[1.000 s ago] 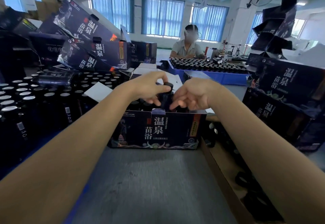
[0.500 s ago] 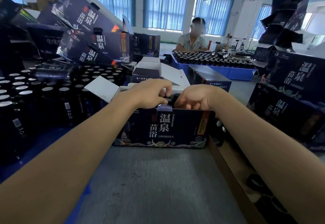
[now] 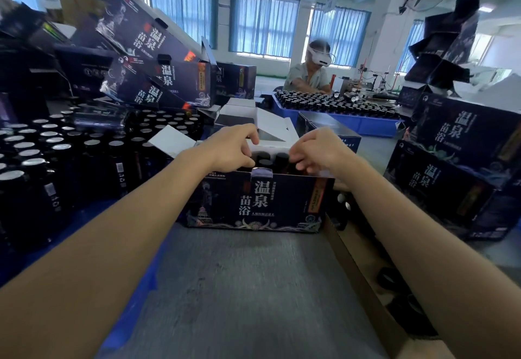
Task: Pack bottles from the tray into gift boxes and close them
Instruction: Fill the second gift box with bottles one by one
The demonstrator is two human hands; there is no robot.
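Note:
An open dark gift box (image 3: 259,203) with white Chinese lettering stands in the middle of the grey table (image 3: 253,288). Black bottle caps (image 3: 270,158) show inside it between my hands. My left hand (image 3: 231,147) curls over the left of the opening, its fingertips pinching the white rear flap (image 3: 270,145). At the right end of that flap my right hand (image 3: 315,152) curls its fingers over the caps. On my left a blue tray (image 3: 84,217) holds several dark bottles (image 3: 56,161) with silver caps.
Closed gift boxes are piled at the back left (image 3: 169,76) and at the right (image 3: 465,147). A brown carton (image 3: 366,288) lies at the table's right edge. Across the table a seated person (image 3: 310,76) works at another blue tray (image 3: 352,124) of bottles.
Both hands lowered a bottle into the box, let it go and moved slightly apart onto the rear flap. The bottle caps now show between them.

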